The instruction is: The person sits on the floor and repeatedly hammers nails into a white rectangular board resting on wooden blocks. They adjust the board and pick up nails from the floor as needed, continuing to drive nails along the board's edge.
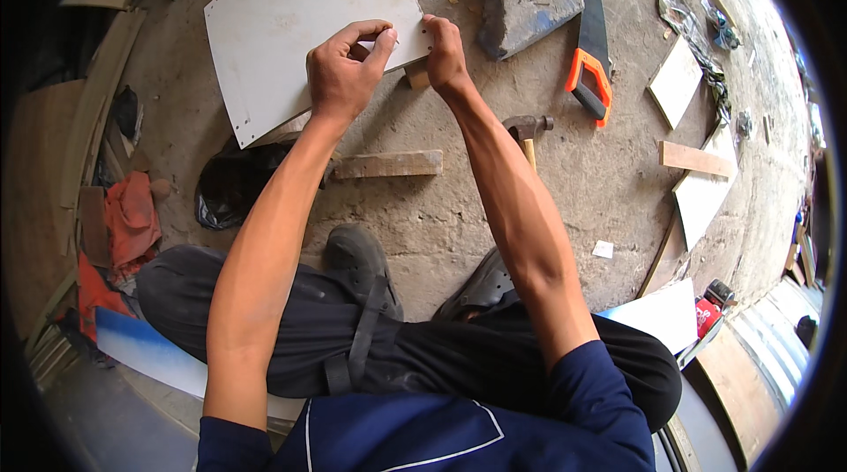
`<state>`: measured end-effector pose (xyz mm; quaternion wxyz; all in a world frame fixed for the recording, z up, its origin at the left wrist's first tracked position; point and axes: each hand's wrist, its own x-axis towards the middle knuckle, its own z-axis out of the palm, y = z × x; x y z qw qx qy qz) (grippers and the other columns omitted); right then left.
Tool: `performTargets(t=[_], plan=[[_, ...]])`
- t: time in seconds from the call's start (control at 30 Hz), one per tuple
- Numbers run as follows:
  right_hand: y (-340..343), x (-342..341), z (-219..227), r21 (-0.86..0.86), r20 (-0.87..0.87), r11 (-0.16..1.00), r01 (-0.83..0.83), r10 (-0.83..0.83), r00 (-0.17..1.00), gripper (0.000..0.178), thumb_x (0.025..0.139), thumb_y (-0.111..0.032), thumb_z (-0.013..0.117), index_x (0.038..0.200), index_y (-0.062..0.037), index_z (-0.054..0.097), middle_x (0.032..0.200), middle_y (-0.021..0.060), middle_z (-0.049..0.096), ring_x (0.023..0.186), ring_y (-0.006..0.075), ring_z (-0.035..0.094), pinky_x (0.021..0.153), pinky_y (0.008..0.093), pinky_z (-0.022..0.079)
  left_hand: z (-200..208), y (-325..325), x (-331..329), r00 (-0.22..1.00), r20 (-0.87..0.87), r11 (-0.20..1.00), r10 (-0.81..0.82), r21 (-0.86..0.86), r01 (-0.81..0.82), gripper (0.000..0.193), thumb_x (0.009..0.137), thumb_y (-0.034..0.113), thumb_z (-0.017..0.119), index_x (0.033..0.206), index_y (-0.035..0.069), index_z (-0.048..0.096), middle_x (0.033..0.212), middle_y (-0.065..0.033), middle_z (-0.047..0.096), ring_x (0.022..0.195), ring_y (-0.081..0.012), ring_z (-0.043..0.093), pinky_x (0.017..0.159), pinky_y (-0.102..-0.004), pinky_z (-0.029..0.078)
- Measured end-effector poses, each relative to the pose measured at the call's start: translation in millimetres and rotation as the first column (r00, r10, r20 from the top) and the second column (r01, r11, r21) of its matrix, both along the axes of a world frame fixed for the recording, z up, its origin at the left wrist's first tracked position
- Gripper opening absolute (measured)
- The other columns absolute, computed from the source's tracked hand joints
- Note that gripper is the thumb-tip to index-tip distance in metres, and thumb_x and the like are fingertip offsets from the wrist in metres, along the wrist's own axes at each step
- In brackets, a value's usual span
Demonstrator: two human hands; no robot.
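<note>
A white board (282, 22) lies ahead of me, slightly bowed, with small dark dots near its corners. Above its right part, my left hand (344, 71) is closed in a pinch. Between thumb and forefinger shows the end of a small, thin nail-like piece (396, 41). My right hand (446, 57) grips the board's right edge near the corner, its fingers curled and partly hidden. Under that corner a wooden block (417, 75) peeks out. Beside my right forearm lies a hammer (528, 128), its handle partly covered by the arm.
To the right lie a handsaw (593, 57) with an orange handle and a blue-stained stone chunk (529, 0). A wood strip (388, 163) and a black plastic bag (234, 185) lie before my feet. White offcuts (677, 84) are farther right; an orange cloth (132, 221) is left.
</note>
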<state>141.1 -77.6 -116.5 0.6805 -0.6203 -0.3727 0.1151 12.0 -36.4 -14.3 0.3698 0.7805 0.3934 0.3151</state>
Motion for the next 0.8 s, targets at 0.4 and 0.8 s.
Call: performTargets(t=[0.4,0.8], plan=[[-15,8,18,-0.009,-0.475,0.917,-0.399,0.348,0.809,0.059,0.101,-0.048,0.037,0.097,0.0057,0.062,0.092,0.0169,0.067,0.086,0.0254,0.058,0.081,0.0370,0.045,0,-1,-9,0.998,0.010,0.998,-0.060,0.016,0.060,0.018,0.088,0.021,0.073,0.096,0.005,0.075,0.073,0.0015,0.070,0.058,-0.0030,0.056,0.055,-0.0209,0.044],[-67,14,11,-0.334,0.095,0.870,-0.362,0.413,0.906,0.073,0.090,-0.040,0.067,0.146,-0.0039,0.038,0.135,0.0248,0.055,0.125,0.0360,0.053,0.105,0.0417,0.042,0,-4,-8,0.993,-0.010,0.986,-0.118,0.116,0.118,0.017,0.088,0.021,0.073,0.095,0.006,0.076,0.081,-0.0044,0.074,0.058,-0.0085,0.061,0.056,-0.0247,0.048]])
